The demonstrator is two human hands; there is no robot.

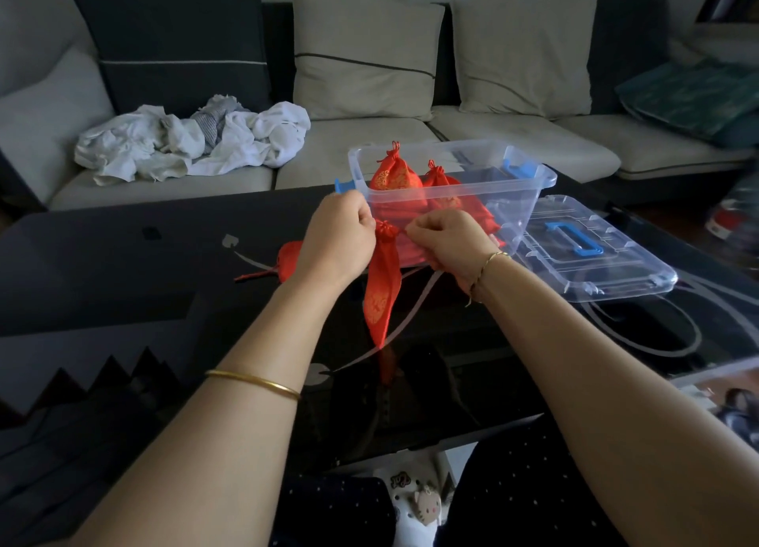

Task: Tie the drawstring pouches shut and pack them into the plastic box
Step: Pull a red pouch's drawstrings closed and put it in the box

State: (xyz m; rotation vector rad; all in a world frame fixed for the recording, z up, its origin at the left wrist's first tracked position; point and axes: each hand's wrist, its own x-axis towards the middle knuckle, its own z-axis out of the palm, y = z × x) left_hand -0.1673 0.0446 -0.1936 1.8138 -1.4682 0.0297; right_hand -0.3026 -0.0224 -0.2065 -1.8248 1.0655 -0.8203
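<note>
Black table (pixel 123 279). On it, open clear box (pixel 513 201) with tied red pouches (pixel 394 177) inside; lid (pixel 616 267) just right. Before box, hanging pouch (pixel 384 292), neck pinched between curled left hand (pixel 341 234) and right hand (pixel 445 238). Behind left wrist, spare pouch (pixel 289 265) lying flat.

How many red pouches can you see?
4 for sure. Two tied pouches stand in the plastic box. The hanging pouch is pinched by the left hand and right hand. The lying pouch is on the table behind the left hand. More may hide low in the box.
</note>
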